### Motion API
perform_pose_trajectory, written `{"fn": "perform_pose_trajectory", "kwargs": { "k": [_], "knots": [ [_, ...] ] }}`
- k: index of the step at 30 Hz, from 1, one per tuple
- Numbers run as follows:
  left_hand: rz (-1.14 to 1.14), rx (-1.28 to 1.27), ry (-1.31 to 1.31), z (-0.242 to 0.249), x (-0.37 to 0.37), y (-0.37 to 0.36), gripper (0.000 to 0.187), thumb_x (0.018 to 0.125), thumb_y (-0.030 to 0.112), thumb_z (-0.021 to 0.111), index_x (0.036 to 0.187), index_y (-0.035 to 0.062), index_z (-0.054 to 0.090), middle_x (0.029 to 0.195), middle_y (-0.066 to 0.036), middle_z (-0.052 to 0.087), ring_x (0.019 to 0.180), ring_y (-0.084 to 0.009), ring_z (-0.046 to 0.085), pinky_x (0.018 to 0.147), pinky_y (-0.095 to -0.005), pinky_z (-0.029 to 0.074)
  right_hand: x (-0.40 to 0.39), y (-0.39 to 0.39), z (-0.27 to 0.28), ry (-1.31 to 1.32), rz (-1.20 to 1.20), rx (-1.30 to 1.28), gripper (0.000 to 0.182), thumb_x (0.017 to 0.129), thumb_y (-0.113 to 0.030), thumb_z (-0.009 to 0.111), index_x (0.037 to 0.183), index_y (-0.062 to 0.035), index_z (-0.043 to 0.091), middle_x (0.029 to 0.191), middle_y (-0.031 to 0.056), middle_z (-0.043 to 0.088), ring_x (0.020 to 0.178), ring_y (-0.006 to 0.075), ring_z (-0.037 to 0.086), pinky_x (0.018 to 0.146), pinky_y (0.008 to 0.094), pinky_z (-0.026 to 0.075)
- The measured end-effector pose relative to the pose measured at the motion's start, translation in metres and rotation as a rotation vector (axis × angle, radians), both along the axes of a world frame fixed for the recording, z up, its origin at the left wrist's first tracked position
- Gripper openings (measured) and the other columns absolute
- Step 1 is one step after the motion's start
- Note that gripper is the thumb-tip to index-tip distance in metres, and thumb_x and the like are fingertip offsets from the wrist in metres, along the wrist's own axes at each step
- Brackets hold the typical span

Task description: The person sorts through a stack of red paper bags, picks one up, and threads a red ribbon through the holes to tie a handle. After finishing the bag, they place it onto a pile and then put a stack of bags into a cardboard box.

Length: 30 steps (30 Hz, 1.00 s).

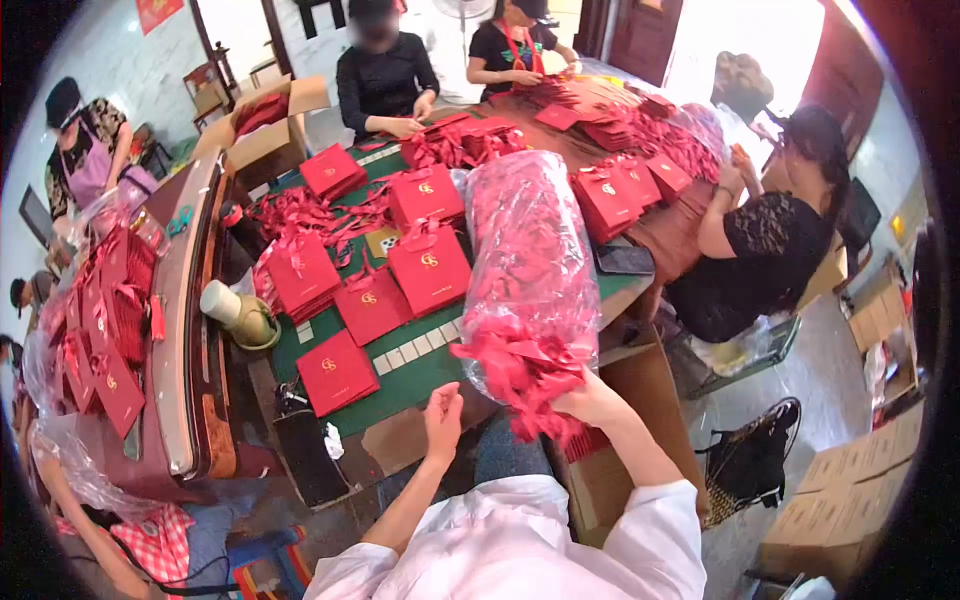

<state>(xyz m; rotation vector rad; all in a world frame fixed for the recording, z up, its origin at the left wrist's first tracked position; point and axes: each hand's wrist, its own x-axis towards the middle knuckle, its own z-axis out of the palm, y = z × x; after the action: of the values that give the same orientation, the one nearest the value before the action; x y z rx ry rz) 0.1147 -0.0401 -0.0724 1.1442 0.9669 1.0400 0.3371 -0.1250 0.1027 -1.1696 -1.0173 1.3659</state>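
My right hand (592,402) is closed on a bunch of red ribbons (525,375) at the near end of a clear plastic bag (530,235). This long bag lies on the table, packed with red items and ribbons. Some red edges show below my right hand, partly hidden by it. My left hand (443,420) hovers at the table's near edge, left of the ribbons, its fingers loosely bent with nothing seen in them. Red gift bags with gold lettering lie to the left, among them one near bag (337,373) and a ribboned bag (430,265).
A green-topped table (425,385) carries white tiles, a jar (240,315) and a dark phone (625,260). An open carton (640,400) stands below its right edge. Several co-workers sit or stand around. More red bags (115,340) are piled at left; cartons (850,480) stack at right.
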Motion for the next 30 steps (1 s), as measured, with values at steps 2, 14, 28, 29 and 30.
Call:
{"fn": "perform_pose_trajectory", "kwargs": {
  "k": [2, 14, 28, 29, 30],
  "knots": [
    [0.079, -0.159, -0.122, 0.007, -0.015, 0.008, 0.022, 0.100, 0.018, 0.058, 0.119, 0.0081, 0.061, 0.103, 0.000, 0.060, 0.088, -0.0063, 0.054, 0.080, -0.0217, 0.046, -0.018, 0.039, 0.000, 0.028, 0.112, 0.053, 0.057, 0.075, 0.000, 0.073, 0.129, -0.0020, 0.055, 0.118, 0.0030, 0.063, 0.109, 0.0128, 0.058, 0.098, 0.0321, 0.047],
    [0.044, 0.455, 0.503, 0.039, -0.029, 0.034, 0.081, 0.080, 0.009, 0.073, 0.149, 0.0082, 0.032, 0.141, -0.023, 0.034, 0.126, -0.0375, 0.043, 0.102, -0.0458, 0.041, -0.071, 0.150, -0.128, -1.107, -0.157, 0.010, 0.056, 0.071, -0.018, 0.073, 0.120, -0.0094, 0.048, 0.085, 0.0240, 0.067, 0.085, 0.0444, 0.066, 0.070, 0.0551, 0.051],
    [-0.180, 0.647, 0.977, -0.018, 0.014, 0.088, 0.089, 0.078, 0.022, 0.070, 0.146, -0.0092, 0.021, 0.147, -0.033, 0.027, 0.136, -0.0503, 0.028, 0.111, -0.0565, 0.025, -0.098, 0.105, -0.124, -0.947, -0.476, 0.144, 0.083, 0.077, -0.014, 0.071, 0.149, -0.0102, 0.031, 0.135, 0.0303, 0.040, 0.115, 0.0473, 0.050, 0.090, 0.0505, 0.050],
    [-0.193, 0.622, 1.021, -0.017, 0.015, 0.088, 0.088, 0.080, 0.023, 0.068, 0.146, -0.0090, 0.020, 0.147, -0.033, 0.027, 0.137, -0.0499, 0.026, 0.110, -0.0574, 0.024, -0.098, 0.103, -0.133, -1.088, -0.567, 0.258, 0.077, 0.076, -0.014, 0.071, 0.146, -0.0115, 0.038, 0.133, 0.0267, 0.043, 0.115, 0.0443, 0.050, 0.090, 0.0490, 0.050],
    [-0.194, 0.620, 1.027, -0.018, 0.016, 0.089, 0.088, 0.080, 0.023, 0.068, 0.146, -0.0090, 0.020, 0.147, -0.033, 0.027, 0.137, -0.0499, 0.026, 0.110, -0.0574, 0.024, -0.097, 0.101, -0.142, -1.227, -0.657, 0.373, 0.072, 0.076, -0.013, 0.070, 0.143, -0.0127, 0.044, 0.132, 0.0231, 0.045, 0.115, 0.0412, 0.050, 0.089, 0.0474, 0.051]
  ]
}}
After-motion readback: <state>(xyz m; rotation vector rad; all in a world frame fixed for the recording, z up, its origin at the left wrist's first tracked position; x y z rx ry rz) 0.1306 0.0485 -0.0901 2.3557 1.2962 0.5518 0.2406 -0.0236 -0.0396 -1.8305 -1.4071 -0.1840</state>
